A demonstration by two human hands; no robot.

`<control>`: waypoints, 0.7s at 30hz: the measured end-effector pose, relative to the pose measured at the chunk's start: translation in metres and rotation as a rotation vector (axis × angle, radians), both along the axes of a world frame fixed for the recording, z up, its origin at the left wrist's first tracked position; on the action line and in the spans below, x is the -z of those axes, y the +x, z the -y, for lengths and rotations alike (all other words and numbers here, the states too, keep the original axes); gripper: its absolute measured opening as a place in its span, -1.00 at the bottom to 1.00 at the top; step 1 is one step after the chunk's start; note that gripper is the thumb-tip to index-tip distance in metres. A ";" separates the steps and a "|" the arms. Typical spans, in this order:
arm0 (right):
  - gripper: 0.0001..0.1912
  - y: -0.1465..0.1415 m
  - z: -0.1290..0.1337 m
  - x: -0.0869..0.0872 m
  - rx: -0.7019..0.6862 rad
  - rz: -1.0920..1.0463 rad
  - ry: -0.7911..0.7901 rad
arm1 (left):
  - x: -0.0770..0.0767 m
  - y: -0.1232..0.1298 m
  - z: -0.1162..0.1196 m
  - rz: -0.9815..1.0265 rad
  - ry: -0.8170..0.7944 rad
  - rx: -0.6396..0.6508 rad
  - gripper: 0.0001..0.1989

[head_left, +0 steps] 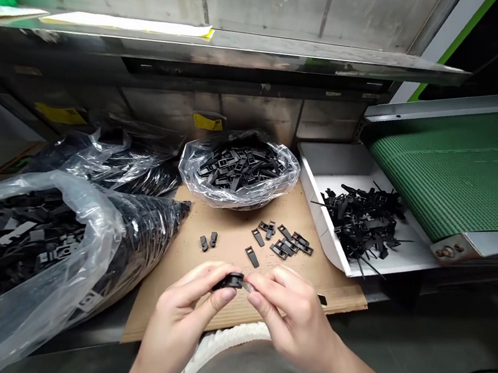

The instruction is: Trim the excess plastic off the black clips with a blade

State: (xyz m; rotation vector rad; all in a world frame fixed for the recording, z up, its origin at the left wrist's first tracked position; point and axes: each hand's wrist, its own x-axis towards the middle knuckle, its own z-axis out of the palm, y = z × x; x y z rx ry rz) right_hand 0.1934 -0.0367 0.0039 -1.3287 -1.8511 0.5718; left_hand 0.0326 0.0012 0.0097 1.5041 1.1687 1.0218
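Observation:
Close to my body, my left hand (189, 300) pinches a black plastic part (232, 279) between thumb and fingers. My right hand (295, 310) is closed on a thin, shiny, blade-like piece (246, 286), whose tip meets the right end of that part. Most of this piece is hidden by my fingers. Beyond my hands, several flat black clips with rectangular openings (287, 247) lie loose on the cardboard sheet (226, 223). Two small black pieces (208, 241) lie to their left.
A clear-lined container of black clips (242, 170) stands behind. To the left is an open plastic bag (106, 241) full of black parts. A white tray (335, 254) holds tangled black parts, beside a green conveyor belt (460, 170). A metal shelf (270, 47) crosses above.

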 end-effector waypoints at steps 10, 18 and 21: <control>-0.76 0.002 0.002 0.007 0.090 0.047 0.098 | 0.001 0.006 0.005 0.113 -0.199 -0.029 -0.89; -0.80 -0.004 -0.005 0.017 0.207 -0.018 0.283 | -0.003 0.009 0.012 0.270 -0.351 0.013 -0.86; -0.81 -0.003 -0.005 0.016 0.117 -0.218 0.165 | -0.003 0.006 0.012 0.237 -0.318 -0.031 -0.89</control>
